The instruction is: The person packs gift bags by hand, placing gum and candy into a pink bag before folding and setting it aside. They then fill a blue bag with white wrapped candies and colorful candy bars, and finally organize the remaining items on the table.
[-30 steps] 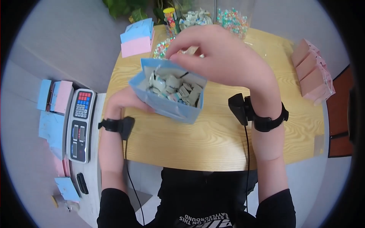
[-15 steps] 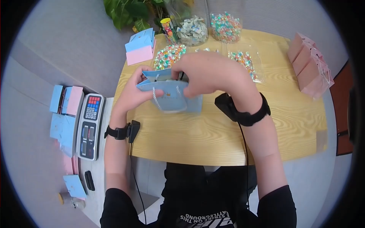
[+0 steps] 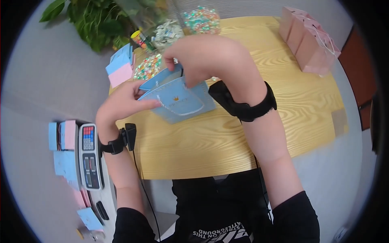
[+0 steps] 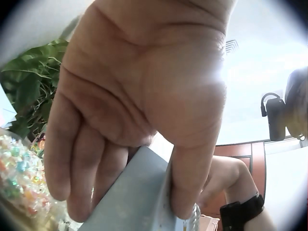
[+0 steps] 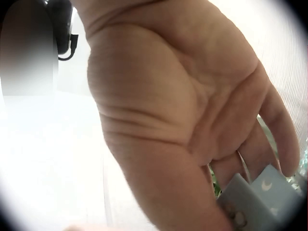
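Observation:
A light blue paper gift bag [image 3: 176, 106] with a small crown print and a white rope handle stands tilted between both hands over the wooden table [image 3: 194, 152]. My left hand [image 3: 125, 99] holds its left side. In the left wrist view the thumb lies along one face of the bag [image 4: 130, 187], with the fingers on the other side. At the bag's upper right, my right hand [image 3: 208, 54] has its thumb on the front and its fingers over the far side. The right wrist view shows the bag's edges [image 5: 276, 190] between that thumb and fingers. The contents are hidden.
Wrapped candies [image 3: 148, 67] lie behind the bag, near jars of candies [image 3: 201, 20] and pale packets [image 3: 167, 33]. Folded blue and pink bags [image 3: 120, 73] sit at the table's left edge, pink gift bags [image 3: 310, 46] at the right. A scale [image 3: 90, 158] stands farther left.
The bag was tipped with pale packets showing inside; it has turned so its printed front faces me. My left hand moved from beneath it to its left side. The head view has swung right.

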The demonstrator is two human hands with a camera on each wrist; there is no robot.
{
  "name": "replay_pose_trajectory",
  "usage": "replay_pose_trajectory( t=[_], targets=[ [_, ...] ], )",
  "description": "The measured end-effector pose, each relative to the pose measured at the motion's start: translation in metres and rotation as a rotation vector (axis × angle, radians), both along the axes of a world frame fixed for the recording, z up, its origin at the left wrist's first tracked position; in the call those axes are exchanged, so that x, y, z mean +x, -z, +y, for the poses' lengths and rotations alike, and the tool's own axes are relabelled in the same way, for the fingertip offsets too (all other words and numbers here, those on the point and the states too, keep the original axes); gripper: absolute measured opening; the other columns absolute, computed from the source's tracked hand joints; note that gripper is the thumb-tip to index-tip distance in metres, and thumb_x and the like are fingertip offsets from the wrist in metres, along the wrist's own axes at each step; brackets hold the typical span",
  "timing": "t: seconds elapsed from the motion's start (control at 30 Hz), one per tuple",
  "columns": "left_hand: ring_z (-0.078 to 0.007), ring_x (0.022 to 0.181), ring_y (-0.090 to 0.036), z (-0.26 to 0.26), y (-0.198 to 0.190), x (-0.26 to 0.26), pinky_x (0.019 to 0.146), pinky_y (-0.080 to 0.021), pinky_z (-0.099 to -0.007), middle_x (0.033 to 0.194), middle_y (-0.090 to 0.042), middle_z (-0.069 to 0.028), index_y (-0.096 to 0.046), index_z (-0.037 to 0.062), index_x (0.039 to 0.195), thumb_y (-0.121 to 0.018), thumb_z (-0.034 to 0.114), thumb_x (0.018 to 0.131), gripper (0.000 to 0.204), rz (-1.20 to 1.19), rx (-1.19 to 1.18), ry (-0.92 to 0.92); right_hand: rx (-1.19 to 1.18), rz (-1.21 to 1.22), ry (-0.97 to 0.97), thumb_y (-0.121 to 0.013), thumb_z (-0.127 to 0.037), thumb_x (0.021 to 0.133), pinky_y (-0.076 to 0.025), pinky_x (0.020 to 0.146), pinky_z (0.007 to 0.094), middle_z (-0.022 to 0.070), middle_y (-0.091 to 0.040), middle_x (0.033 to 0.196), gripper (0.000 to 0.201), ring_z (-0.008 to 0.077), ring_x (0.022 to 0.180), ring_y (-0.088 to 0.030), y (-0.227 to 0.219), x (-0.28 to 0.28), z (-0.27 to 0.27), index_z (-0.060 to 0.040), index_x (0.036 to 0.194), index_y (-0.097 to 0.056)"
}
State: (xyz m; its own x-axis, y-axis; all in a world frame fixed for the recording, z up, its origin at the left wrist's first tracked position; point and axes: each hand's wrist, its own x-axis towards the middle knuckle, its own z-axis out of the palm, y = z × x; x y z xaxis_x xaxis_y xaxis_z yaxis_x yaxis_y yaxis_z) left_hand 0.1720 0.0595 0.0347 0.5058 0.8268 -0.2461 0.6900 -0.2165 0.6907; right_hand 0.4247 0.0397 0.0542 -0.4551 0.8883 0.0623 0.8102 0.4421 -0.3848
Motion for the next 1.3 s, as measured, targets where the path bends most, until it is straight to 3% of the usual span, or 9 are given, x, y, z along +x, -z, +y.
replay_pose_trajectory(
  t=[0.13,0.2,0.33,0.5,0.77,0.83,0.9,1.1,1.3],
  targets=[
    [-0.009,0.073,-0.06,0.006,-0.019,0.008,0.071,-0.049,-0.0252,0.086,-0.07,-0.0075,-0.066,-0.0006,0.108,-0.081,0.024,0.072,0.046,0.194,0.029,0.106,0.033,-0.01,0.103,-0.081,-0.012,0.06,-0.051,0.061,0.0377,0.0119,-0.067,0.088,0.05,0.0277,0.078,-0.066,0.001,0.003,-0.007,-0.0071,0.107,-0.063],
    [-0.0116,0.069,-0.06,0.008,-0.016,0.012,0.069,-0.05,-0.028,0.079,-0.069,-0.0073,-0.068,-0.0012,0.103,-0.08,0.025,0.071,0.043,0.104,0.392,0.29,0.08,0.011,0.133,-0.081,-0.014,0.059,-0.052,0.063,0.0383,0.0124,-0.067,0.088,0.053,0.0294,0.08,-0.066,0.008,0.002,-0.008,-0.0065,0.108,-0.063],
    [-0.0131,0.078,-0.063,0.013,-0.025,0.023,0.076,-0.051,-0.0286,0.084,-0.069,-0.0067,-0.067,-0.004,0.106,-0.078,0.014,0.074,0.037,0.283,0.098,0.22,0.157,-0.115,0.142,-0.081,-0.015,0.06,-0.052,0.069,0.0395,0.0138,-0.067,0.084,0.049,0.0324,0.082,-0.065,0.007,-0.008,-0.01,-0.0047,0.105,-0.067],
    [-0.0189,0.057,-0.054,0.02,-0.008,0.016,0.057,-0.044,-0.0328,0.063,-0.058,-0.0144,-0.068,-0.003,0.088,-0.069,0.013,0.08,0.018,0.15,0.444,0.375,0.438,-0.034,0.005,-0.079,-0.013,0.062,-0.051,0.07,0.0404,0.0149,-0.067,0.083,0.03,0.0325,0.083,-0.065,0.026,-0.014,-0.005,-0.003,0.09,-0.072],
    [-0.0215,0.057,-0.054,0.017,-0.013,0.022,0.056,-0.045,-0.0334,0.064,-0.06,-0.0146,-0.07,-0.0013,0.092,-0.07,0.017,0.076,0.024,0.273,0.402,0.287,-0.08,-0.123,0.227,-0.082,-0.018,0.063,-0.053,0.069,0.0371,0.0124,-0.069,0.083,0.037,0.0292,0.075,-0.067,-0.003,-0.016,-0.004,-0.0045,0.096,-0.073],
    [-0.0232,0.058,-0.056,0.016,-0.009,0.018,0.058,-0.047,-0.0342,0.066,-0.061,-0.0152,-0.071,0.0,0.092,-0.07,0.019,0.075,0.026,0.333,0.378,0.261,-0.089,-0.206,0.213,-0.082,-0.018,0.064,-0.053,0.067,0.0371,0.0125,-0.069,0.082,0.035,0.0289,0.072,-0.067,-0.01,-0.025,-0.007,-0.0048,0.095,-0.074],
    [-0.0282,0.068,-0.062,0.018,0.012,0.011,0.065,-0.049,-0.0379,0.077,-0.065,-0.0181,-0.071,0.0013,0.096,-0.068,0.022,0.076,0.029,0.156,0.716,0.303,-0.1,-0.281,0.198,-0.082,-0.018,0.065,-0.053,0.064,0.037,0.0125,-0.07,0.081,0.033,0.0286,0.069,-0.067,-0.011,-0.031,-0.011,-0.0051,0.094,-0.075],
    [-0.0355,0.082,-0.064,0.011,0.005,0.029,0.073,-0.05,-0.0436,0.088,-0.066,-0.0208,-0.068,-0.0018,0.097,-0.069,0.027,0.079,0.034,0.195,0.458,0.34,-0.123,-0.335,0.235,-0.08,-0.017,0.068,-0.052,0.065,0.0373,0.0144,-0.069,0.077,0.026,0.0288,0.072,-0.067,-0.017,-0.042,-0.008,-0.0064,0.091,-0.075],
    [-0.037,0.079,-0.063,0.014,0.01,0.03,0.072,-0.049,-0.0449,0.083,-0.065,-0.0202,-0.068,-0.0005,0.093,-0.068,0.029,0.081,0.032,0.23,0.519,0.37,-0.057,-0.234,0.164,-0.079,-0.017,0.07,-0.052,0.067,0.0388,0.0157,-0.069,0.08,0.025,0.0307,0.075,-0.067,-0.003,-0.029,0.0,-0.0071,0.093,-0.076]
  ],
)
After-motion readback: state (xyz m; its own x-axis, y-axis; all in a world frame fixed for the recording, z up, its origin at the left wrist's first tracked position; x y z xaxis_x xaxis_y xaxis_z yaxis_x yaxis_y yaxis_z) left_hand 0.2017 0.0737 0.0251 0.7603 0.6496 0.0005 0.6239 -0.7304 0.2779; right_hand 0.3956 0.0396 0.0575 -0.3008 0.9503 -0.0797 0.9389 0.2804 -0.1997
